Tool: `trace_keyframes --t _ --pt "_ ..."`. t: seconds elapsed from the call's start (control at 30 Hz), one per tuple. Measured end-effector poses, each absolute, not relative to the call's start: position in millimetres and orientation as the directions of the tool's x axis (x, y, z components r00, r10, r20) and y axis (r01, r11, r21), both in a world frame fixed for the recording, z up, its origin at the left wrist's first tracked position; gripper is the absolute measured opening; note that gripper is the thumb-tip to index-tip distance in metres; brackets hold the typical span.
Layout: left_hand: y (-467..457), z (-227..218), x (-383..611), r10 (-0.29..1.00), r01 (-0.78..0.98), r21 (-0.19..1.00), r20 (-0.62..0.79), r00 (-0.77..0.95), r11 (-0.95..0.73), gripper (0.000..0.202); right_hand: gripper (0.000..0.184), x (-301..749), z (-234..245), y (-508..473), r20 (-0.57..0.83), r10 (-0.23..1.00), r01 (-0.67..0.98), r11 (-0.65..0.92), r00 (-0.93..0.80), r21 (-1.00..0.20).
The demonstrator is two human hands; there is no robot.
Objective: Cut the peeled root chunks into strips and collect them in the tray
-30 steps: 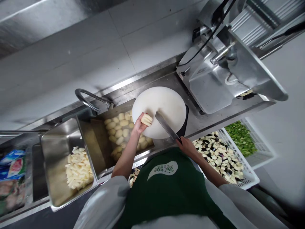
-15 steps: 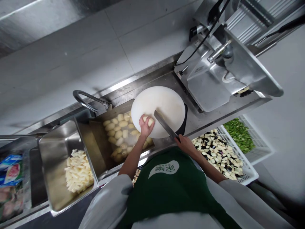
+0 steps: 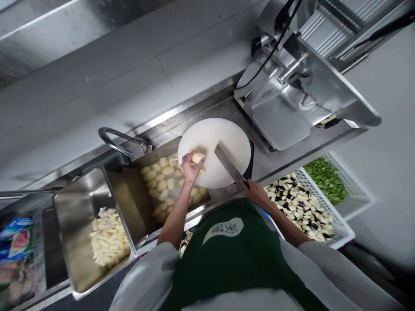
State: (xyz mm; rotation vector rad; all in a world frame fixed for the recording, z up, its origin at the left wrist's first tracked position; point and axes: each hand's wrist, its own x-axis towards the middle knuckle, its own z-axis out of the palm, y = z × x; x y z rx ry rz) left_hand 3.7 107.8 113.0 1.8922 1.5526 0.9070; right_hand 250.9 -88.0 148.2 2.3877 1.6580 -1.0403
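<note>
A peeled potato [image 3: 198,158] is gripped in my left hand [image 3: 191,167] over the left side of a round white cutting board [image 3: 212,134]. My right hand [image 3: 254,192] is wrapped round the handle of a cleaver [image 3: 229,164] at the board's front right edge. Its blade points up and left across the board, apart from the potato. Directly left of the board, several peeled potatoes [image 3: 162,185] lie in the water of a sink [image 3: 129,181].
A deep steel pan [image 3: 78,198] with cut pale strips [image 3: 108,237] stands at left, near a curved faucet [image 3: 118,137]. A slicing machine [image 3: 282,121] occupies the right counter. Lower right are white baskets [image 3: 345,235] with diced eggplant [image 3: 298,205] and chopped greens [image 3: 326,179].
My left hand has moved slightly left and turned, with the potato in it. The cleaver has shifted a little right, away from the potato. The view has shifted slightly.
</note>
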Motion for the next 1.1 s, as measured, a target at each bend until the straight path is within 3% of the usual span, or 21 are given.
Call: trace_keyframes --t 0.07,0.23,0.37,0.6,0.77,1.1 --pt "97 111 24 0.965 0.568 0.782 0.240 0.108 -0.258 0.043 0.032 256 148 -85 -0.545 0.809 0.849 -0.435 0.221 -0.300" --pt "53 77 82 0.910 0.514 0.755 0.285 0.302 -0.407 0.040 0.032 262 158 -78 -0.553 0.807 0.887 -0.394 0.208 -0.242" --pt "32 54 83 0.912 0.571 0.713 0.295 0.284 -0.408 0.043 0.033 268 167 -83 -0.561 0.812 0.920 -0.329 0.160 -0.213" --pt "32 55 63 0.912 0.553 0.733 0.243 0.331 -0.396 0.041 0.029 271 169 -89 -0.610 0.792 0.961 -0.181 0.015 -0.211" --pt "35 59 63 0.917 0.559 0.742 0.196 0.347 -0.370 0.059 0.031 271 165 -85 -0.641 0.766 0.965 -0.199 0.044 -0.172" --pt "38 69 66 0.931 0.531 0.781 0.174 0.320 -0.328 0.068 0.031 270 167 -85 -0.631 0.773 0.962 -0.213 0.060 -0.170"
